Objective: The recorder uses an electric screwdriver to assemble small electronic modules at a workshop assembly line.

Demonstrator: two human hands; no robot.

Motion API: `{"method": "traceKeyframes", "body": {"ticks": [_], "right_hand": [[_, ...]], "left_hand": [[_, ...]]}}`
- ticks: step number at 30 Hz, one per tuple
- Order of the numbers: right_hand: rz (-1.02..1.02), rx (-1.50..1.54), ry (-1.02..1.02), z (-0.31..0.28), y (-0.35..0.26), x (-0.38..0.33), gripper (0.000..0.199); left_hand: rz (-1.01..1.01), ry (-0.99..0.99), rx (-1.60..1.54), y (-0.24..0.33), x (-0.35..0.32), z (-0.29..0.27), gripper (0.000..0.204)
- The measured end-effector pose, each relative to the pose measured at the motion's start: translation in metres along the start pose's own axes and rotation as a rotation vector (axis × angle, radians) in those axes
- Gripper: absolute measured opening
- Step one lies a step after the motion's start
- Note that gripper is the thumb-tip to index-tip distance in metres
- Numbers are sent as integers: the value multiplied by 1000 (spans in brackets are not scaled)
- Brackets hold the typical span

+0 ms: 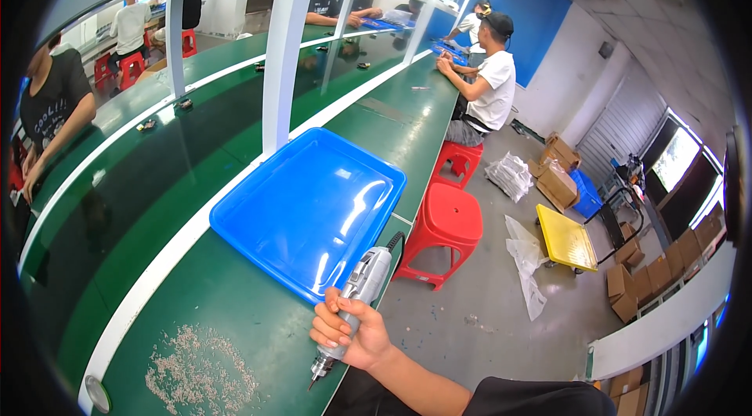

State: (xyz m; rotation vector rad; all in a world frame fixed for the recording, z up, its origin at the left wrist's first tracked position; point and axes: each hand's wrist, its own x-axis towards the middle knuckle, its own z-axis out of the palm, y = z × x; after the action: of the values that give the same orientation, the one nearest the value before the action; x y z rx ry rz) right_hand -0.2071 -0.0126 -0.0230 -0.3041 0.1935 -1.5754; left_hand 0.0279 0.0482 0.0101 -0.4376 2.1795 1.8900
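Note:
A grey electric screwdriver [366,275] sits in the grip of my right hand [349,331], its bit pointing down over the bench's near edge. Fingers and thumb wrap round its body, and a black cord leaves its upper end. Just beyond lies a shallow blue tray [294,208] with nothing in it, resting on the green bench [258,320]. To the left of my hand, a loose pile of tiny screws [202,373] is spread over the bench top. My left hand is out of the picture.
A white post [280,56] rises behind the tray, beside a green conveyor belt [157,189] carrying small parts. Red stools [448,224] stand right of the bench, where a person in white [489,75] sits farther along. A yellow platform trolley [565,237] and cardboard boxes [558,173] are on the floor.

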Motion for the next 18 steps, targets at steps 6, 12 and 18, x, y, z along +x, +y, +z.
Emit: {"method": "traceKeyframes", "body": {"ticks": [6,12,18], "right_hand": [[3,15,-45,-3,-1,0,19],[-1,-5,1,1,0,0,19],[0,5,-13,-1,-1,0,21]], "left_hand": [[-23,-16,5,2,0,-1,23],[-19,-10,8,1,0,-1,24],[-11,-4,22,2,0,-1,24]]}}
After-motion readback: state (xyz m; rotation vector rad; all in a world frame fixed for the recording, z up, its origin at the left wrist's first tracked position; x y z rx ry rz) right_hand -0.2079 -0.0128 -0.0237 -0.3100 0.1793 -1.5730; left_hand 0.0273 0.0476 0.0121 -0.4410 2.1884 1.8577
